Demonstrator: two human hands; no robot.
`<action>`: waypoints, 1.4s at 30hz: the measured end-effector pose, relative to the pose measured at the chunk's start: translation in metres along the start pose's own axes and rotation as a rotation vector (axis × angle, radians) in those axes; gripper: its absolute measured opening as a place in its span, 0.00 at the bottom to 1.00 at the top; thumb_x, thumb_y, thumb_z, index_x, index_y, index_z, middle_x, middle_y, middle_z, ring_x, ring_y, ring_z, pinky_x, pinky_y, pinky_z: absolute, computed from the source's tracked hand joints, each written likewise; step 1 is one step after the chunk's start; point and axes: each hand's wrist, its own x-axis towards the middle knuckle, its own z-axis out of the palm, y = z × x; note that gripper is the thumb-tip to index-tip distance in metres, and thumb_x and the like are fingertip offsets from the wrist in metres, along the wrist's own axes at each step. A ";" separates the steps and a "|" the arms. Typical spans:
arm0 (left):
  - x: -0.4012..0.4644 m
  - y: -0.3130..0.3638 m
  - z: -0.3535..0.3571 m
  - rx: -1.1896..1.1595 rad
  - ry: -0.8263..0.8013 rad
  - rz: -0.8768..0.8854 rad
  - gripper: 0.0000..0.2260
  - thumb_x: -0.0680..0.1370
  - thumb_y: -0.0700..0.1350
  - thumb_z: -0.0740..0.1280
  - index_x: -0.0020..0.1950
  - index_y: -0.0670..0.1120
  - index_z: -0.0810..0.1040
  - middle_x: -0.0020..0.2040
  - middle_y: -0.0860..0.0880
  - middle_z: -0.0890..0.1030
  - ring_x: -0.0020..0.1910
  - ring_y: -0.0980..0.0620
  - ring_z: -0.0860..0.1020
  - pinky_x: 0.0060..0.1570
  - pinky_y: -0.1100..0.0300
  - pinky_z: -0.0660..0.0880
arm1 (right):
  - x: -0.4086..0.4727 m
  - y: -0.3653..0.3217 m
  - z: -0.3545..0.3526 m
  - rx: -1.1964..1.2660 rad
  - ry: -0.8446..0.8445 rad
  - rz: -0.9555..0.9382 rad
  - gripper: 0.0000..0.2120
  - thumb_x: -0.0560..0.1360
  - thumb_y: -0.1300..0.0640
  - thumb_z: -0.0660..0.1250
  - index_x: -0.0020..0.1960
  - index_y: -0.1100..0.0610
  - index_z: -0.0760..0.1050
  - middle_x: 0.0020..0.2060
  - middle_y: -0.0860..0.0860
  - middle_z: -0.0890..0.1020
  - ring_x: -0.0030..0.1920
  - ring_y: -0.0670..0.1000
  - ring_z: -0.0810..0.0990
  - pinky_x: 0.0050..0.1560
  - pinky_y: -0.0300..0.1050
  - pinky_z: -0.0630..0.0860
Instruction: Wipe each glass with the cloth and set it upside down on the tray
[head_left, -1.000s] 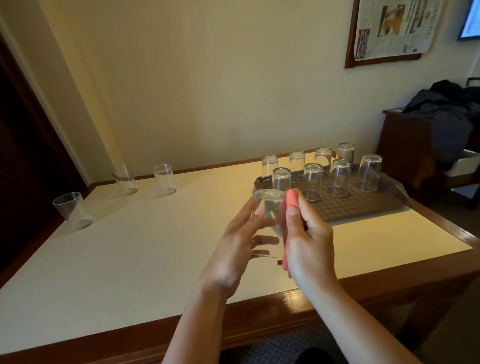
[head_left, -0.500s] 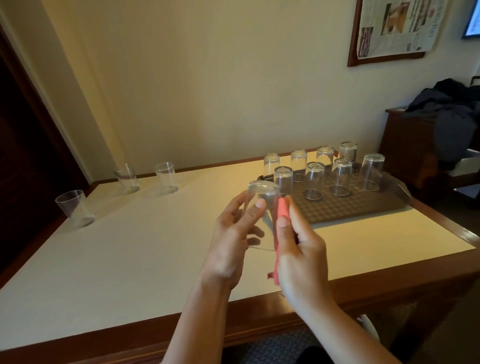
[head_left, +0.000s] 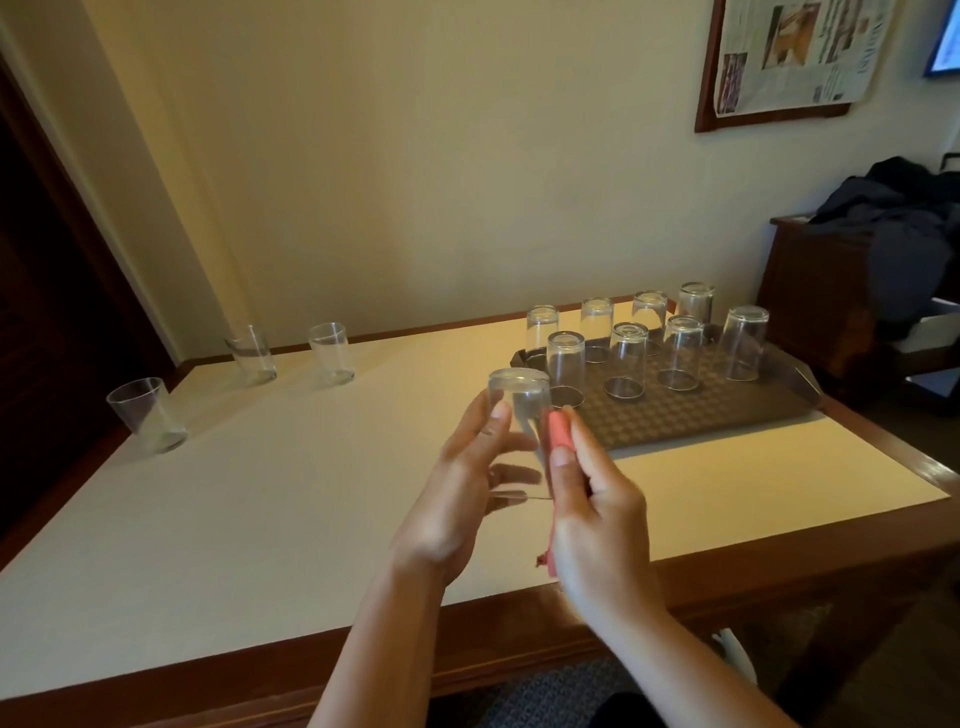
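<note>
On the table (head_left: 260, 519), work is judged well past halfway. At its far right, the tray (head_left: 727, 421) carries eight glasses set upside down in two rows, one example being the front-left one (head_left: 565, 364). Three glasses stand upright and apart at the far left: one (head_left: 145, 413) near the edge, two (head_left: 252, 353) (head_left: 331, 352) by the wall. These appear not yet wiped. A ninth glass (head_left: 519, 402) is held base-up above the table, just short of the tray's near-left corner. The left hand (head_left: 467, 499) grips it with fingers curled round its side. The right hand (head_left: 592, 514) pinches the red cloth (head_left: 560, 441) against the glass wall. Against the earlier frames, both hands and the glass have shifted slightly left and back from the tray; the tray count is unchanged.
</note>
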 end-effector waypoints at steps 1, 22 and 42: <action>-0.003 0.003 0.000 -0.005 -0.061 -0.024 0.12 0.82 0.63 0.63 0.65 0.71 0.78 0.59 0.46 0.84 0.51 0.46 0.81 0.53 0.50 0.75 | 0.007 0.001 -0.004 0.020 0.012 0.058 0.17 0.84 0.51 0.57 0.72 0.39 0.67 0.50 0.50 0.84 0.26 0.43 0.75 0.25 0.38 0.72; 0.004 -0.004 0.007 -0.021 0.058 -0.004 0.14 0.80 0.64 0.64 0.62 0.63 0.83 0.56 0.50 0.86 0.53 0.44 0.82 0.53 0.51 0.73 | 0.002 0.007 0.005 -0.049 0.051 -0.042 0.16 0.81 0.42 0.54 0.65 0.25 0.64 0.53 0.48 0.84 0.43 0.45 0.80 0.42 0.49 0.81; 0.000 -0.010 0.006 0.034 0.196 0.136 0.22 0.77 0.63 0.67 0.68 0.56 0.80 0.49 0.55 0.83 0.47 0.52 0.78 0.50 0.54 0.72 | -0.006 0.009 0.010 -0.044 -0.003 -0.110 0.17 0.83 0.48 0.56 0.70 0.33 0.67 0.46 0.47 0.84 0.38 0.38 0.79 0.38 0.43 0.78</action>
